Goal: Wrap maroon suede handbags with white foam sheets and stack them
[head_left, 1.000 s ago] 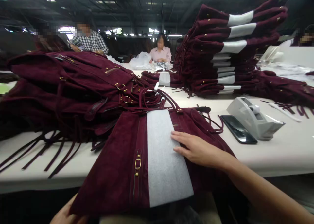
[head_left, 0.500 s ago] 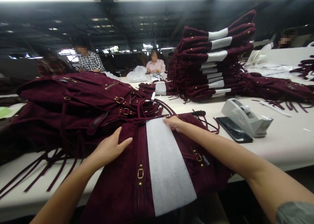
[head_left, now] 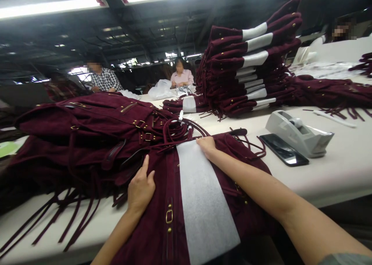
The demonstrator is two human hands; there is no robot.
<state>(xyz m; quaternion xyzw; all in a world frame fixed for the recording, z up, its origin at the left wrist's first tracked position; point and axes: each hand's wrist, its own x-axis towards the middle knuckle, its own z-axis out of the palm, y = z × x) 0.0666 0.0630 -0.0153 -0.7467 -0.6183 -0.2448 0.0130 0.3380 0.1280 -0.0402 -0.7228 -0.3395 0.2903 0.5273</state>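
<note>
Directly before me lies a burgundy suede-like piece (head_left: 157, 234) with brass buckles and studs, its lower part hanging over the table's near edge. A long white paper strip (head_left: 206, 203) runs down its middle. My right hand (head_left: 207, 145) is closed at the top edge of this strip, fingertips pinched on it. On the piece's left side rests my left hand (head_left: 142, 187), index finger stretched forward and thumb apart, holding nothing. Thin burgundy cords (head_left: 171, 129) with white tags curl just beyond the piece's top edge.
More burgundy buckled pieces (head_left: 95, 121) are heaped at left, straps dangling onto the white table (head_left: 290, 179). A tall stack (head_left: 223, 63) with white paper bands stands behind. A tape dispenser (head_left: 302, 133) and a black phone (head_left: 283, 150) lie at right. Several people sit farther back.
My left hand has turned more upright, its fingers now pointing forward along the piece's left side. My right hand stays at the strip's top edge. The view has tilted slightly.
</note>
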